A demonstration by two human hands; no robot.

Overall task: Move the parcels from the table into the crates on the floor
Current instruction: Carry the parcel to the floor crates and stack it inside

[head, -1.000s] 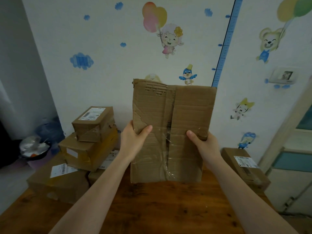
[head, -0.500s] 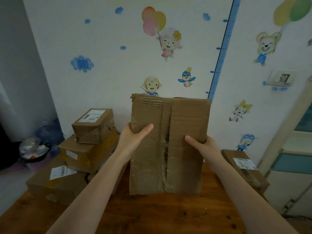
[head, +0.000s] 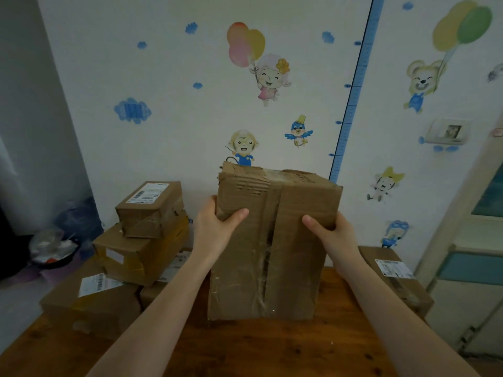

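A tall cardboard parcel (head: pixel 272 254) stands upright between the person's two hands, over the middle of the wooden table (head: pixel 272 349). Its crumpled, taped front faces the camera, and its torn top edge reaches up against the wall (head: pixel 177 118) with the cartoon stickers. Its lower edge lies close over the tabletop; whether it touches the wood cannot be told.

The left hand (head: pixel 215 229) grips the parcel's left edge high up, thumb laid across the front face, the other fingers hidden behind the box. The right hand (head: pixel 334 235) grips the right edge at about the same height, thumb pressed on the front, the other fingers out of sight round the side. Both forearms reach in from the bottom of the view.

To the left of the held parcel, a stack of parcels (head: pixel 138 254) sits on the table, the smallest on top. To the right, a labelled parcel (head: pixel 394 281) lies at the table's edge, just beside the right wrist.
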